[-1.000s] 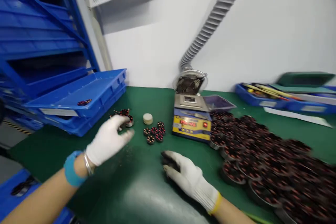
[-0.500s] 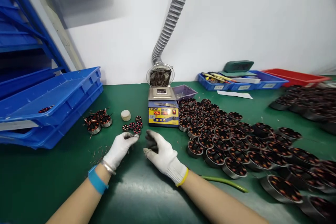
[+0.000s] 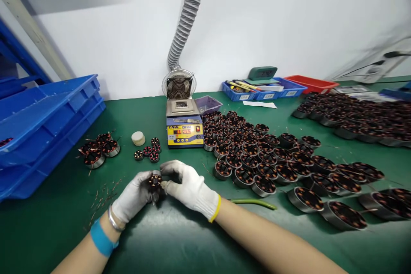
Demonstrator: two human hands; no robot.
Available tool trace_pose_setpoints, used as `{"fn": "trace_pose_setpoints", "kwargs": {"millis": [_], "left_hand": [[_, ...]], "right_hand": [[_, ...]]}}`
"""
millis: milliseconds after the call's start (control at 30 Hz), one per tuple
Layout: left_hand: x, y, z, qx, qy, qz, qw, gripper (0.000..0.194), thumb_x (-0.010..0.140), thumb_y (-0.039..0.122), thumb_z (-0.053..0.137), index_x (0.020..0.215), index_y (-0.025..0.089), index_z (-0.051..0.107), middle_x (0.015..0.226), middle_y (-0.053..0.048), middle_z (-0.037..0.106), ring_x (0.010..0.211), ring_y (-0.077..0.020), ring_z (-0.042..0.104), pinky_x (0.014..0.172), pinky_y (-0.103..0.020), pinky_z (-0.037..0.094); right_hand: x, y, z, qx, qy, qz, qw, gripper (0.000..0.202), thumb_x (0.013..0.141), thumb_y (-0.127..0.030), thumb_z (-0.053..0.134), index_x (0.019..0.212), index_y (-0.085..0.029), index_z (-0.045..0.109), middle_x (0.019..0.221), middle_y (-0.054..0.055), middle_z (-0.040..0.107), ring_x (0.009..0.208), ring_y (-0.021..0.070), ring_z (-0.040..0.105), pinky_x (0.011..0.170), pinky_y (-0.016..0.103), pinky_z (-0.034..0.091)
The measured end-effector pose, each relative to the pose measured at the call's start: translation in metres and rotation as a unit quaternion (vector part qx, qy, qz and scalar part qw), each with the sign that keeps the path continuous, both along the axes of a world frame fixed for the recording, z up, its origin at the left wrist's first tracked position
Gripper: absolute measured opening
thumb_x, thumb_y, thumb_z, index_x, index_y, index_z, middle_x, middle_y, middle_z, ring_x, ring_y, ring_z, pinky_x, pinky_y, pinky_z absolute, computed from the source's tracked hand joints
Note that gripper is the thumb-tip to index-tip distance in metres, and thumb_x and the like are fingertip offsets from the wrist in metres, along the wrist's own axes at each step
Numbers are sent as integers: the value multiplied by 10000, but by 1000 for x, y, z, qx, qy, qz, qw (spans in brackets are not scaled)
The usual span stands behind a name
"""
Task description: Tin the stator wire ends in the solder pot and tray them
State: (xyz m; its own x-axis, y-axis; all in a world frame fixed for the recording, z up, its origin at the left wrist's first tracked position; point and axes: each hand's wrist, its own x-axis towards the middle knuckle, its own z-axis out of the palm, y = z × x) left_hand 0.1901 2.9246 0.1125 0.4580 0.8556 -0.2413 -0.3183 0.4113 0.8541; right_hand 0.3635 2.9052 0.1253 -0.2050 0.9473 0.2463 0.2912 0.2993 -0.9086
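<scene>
A small round motor stator (image 3: 156,180) with dark slots and copper dots is held upright in front of me. My left hand (image 3: 133,197), white-gloved, is closed around its left side and underside. From the right, my right hand (image 3: 191,186), in a white glove with a yellow cuff, has thumb and fingers closed on the stator's edge. Just beyond the hands, several small stators (image 3: 154,156) lie on the green mat (image 3: 192,248), near a round cream block (image 3: 138,138). Some of my left fingertips are hidden behind the stator.
Behind stands a solder pot (image 3: 185,135) under a fan and grey duct (image 3: 188,17). Rows of larger stators (image 3: 264,184) fill the right side. At left are larger stators (image 3: 94,158), wire clippings (image 3: 104,197) and blue trays (image 3: 70,102). A green-handled tool (image 3: 253,202) lies by my right forearm.
My hands have come together, and my right hand, earlier apart with fingers spread, now closes on the stator at my left hand. The stator shows clearly now. The view has swung right.
</scene>
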Motion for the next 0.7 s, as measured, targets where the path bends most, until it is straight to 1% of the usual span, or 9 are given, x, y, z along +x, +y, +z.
{"fn": "trace_pose_setpoints", "kwargs": {"millis": [100, 200, 300, 367, 400, 467, 533, 600, 700], "left_hand": [[-1, 0, -3, -9, 10, -7, 1000, 424, 561, 503, 797, 736, 141, 661, 623, -10, 608, 477, -131, 552, 435, -250, 465], [-1, -3, 1, 39, 57, 11, 998, 415, 667, 508, 743, 808, 131, 642, 654, -13, 610, 542, -139, 579, 486, -255, 495], [0, -6, 11, 116, 110, 91, 983, 469, 690, 384, 765, 1058, 149, 596, 904, -44, 679, 750, -154, 643, 674, -269, 544], [1, -8, 16, 157, 143, 124, 969, 560, 631, 321, 801, 1116, 147, 582, 1040, -82, 687, 878, -186, 657, 807, -310, 542], [1, -8, 18, 171, 161, 127, 964, 551, 617, 320, 802, 1095, 134, 600, 1051, -102, 694, 912, -207, 660, 854, -335, 534], [2, -8, 17, 179, 181, 115, 960, 469, 620, 336, 789, 1007, 115, 643, 1021, -123, 714, 949, -230, 663, 911, -358, 516], [3, -7, 14, 174, 179, 109, 962, 439, 633, 352, 774, 980, 113, 651, 1023, -131, 720, 966, -241, 666, 936, -375, 509], [3, -6, 9, 174, 182, 133, 959, 457, 626, 356, 773, 992, 114, 642, 1033, -129, 719, 965, -241, 668, 940, -383, 510], [5, -6, 4, 200, 218, 190, 936, 484, 612, 341, 767, 1020, 118, 632, 1031, -117, 718, 959, -228, 669, 952, -378, 506]], "right_hand": [[-3, -1, -2, -82, 37, 19, 996, 425, 713, -254, 699, 1116, -144, 626, 1045, 79, 673, 949, 207, 638, 848, 355, 531], [-5, -1, -2, -124, 100, 52, 986, 282, 750, -247, 641, 1010, -137, 641, 936, 61, 690, 839, 182, 647, 764, 321, 542], [-3, 0, 2, -127, 116, 30, 985, 237, 751, -243, 632, 962, -137, 632, 873, 51, 682, 750, 162, 634, 696, 301, 538], [-1, 1, 4, -99, 98, 23, 990, 226, 746, -236, 633, 950, -137, 637, 882, 57, 679, 770, 168, 636, 715, 309, 539], [0, 1, 4, -87, 90, 23, 992, 228, 744, -236, 637, 950, -139, 641, 897, 62, 680, 797, 176, 641, 740, 318, 541], [1, 0, 2, -81, 69, 15, 994, 309, 724, -256, 677, 1010, -144, 642, 960, 72, 683, 859, 196, 650, 789, 339, 545], [1, 0, -3, -89, 38, 3, 995, 499, 674, -285, 746, 1139, -159, 615, 1052, 84, 674, 921, 222, 652, 824, 361, 548], [0, 0, -8, -94, 6, -5, 996, 659, 614, -289, 800, 1227, -183, 581, 1121, 91, 658, 969, 244, 646, 849, 380, 548], [-1, 0, -13, -103, 3, 11, 995, 620, 628, -249, 777, 1218, -206, 592, 1115, 78, 664, 971, 243, 648, 848, 379, 551]]}}
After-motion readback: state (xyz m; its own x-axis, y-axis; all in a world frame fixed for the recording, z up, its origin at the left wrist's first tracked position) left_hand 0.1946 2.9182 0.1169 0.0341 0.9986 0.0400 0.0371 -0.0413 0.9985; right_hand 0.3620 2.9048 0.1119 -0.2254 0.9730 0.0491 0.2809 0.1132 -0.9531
